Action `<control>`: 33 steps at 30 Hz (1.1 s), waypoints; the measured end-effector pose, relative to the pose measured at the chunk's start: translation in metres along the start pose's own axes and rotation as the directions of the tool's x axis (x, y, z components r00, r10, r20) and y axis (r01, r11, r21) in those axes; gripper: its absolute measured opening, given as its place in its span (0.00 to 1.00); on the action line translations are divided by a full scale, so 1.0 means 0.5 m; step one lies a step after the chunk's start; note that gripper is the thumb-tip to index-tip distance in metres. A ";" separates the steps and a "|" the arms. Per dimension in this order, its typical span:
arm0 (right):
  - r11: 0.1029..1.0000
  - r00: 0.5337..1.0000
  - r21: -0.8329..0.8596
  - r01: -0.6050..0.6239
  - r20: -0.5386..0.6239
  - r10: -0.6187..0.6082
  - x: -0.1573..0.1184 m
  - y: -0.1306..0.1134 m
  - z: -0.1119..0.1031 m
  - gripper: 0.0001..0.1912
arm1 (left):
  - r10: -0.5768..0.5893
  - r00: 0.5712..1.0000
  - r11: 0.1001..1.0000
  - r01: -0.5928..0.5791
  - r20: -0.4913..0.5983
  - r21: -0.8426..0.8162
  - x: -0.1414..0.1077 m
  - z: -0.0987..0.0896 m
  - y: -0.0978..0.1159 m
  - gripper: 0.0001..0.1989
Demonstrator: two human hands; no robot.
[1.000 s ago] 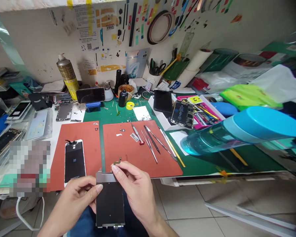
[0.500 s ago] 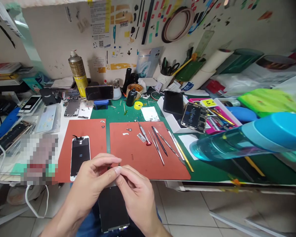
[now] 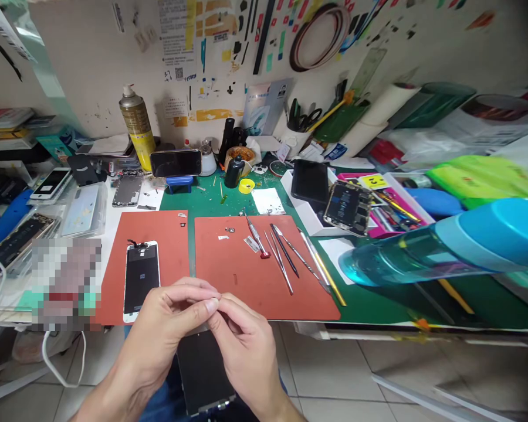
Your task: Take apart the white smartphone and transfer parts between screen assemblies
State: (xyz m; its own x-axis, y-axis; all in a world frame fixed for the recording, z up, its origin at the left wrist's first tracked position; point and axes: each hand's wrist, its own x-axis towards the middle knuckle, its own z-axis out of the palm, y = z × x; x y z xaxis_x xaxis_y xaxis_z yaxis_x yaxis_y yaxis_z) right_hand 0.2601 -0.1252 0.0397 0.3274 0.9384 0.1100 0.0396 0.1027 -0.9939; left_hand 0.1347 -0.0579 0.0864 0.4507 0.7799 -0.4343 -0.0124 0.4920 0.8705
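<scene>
My left hand and my right hand meet at the fingertips over the near edge of the red mat. Both are closed in a pinch, and whatever small thing lies between the fingertips is hidden. Below them a black phone screen panel hangs or rests above my lap, its top end covered by the hands. A white-framed screen lies on the left red mat, just beyond my left hand. Tweezers and a red-ended screwdriver lie on the right mat.
A blue water bottle lies at the right. Behind are a white tray with phone parts, a propped phone and a spray can. Opened phones and a white cable are at the left.
The fingers of my left hand have closed in toward my right fingertips. The black panel has shifted slightly to the right. The camera view has moved a little.
</scene>
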 end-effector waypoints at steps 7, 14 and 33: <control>1.000 1.000 0.019 -0.008 0.003 0.008 0.001 0.003 -0.001 0.11 | -0.016 1.000 1.000 0.017 0.010 -0.025 -0.006 -0.003 0.002 0.10; 0.998 0.999 0.058 -0.033 0.019 0.032 -0.001 0.002 0.000 0.10 | -0.068 0.998 0.996 0.068 0.013 -0.052 -0.008 -0.004 0.005 0.11; 0.997 0.999 0.071 -0.029 0.017 0.028 0.004 0.003 -0.001 0.12 | 0.028 0.999 0.999 -0.027 -0.042 0.036 -0.007 0.002 0.000 0.09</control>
State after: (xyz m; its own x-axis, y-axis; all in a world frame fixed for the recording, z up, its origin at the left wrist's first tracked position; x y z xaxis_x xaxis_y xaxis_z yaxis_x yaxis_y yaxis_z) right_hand 0.2611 -0.1231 0.0383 0.3124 0.9464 0.0820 -0.0374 0.0985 -0.9944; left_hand 0.1338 -0.0609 0.0884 0.4127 0.8087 -0.4190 0.0077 0.4569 0.8895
